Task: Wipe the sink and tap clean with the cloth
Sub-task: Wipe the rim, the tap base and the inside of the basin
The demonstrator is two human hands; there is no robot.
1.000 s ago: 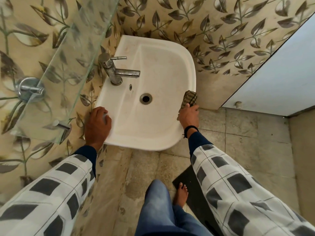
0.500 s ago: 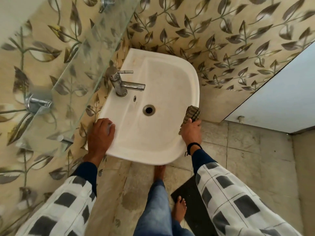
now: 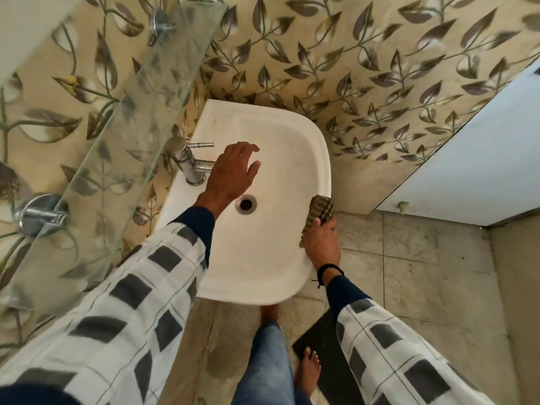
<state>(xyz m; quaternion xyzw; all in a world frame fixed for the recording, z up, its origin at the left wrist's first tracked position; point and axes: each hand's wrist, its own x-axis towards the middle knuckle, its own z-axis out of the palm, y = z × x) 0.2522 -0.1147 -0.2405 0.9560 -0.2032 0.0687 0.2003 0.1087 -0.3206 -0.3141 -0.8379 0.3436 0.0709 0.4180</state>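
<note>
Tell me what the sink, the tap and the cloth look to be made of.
The sink looks like glazed white ceramic: smooth, with a soft sheen. The tap seems polished metal, probably chrome-plated, since it mirrors light. The cloth is a matte woven fabric, checked olive and dark, bunched in the right hand.
</note>
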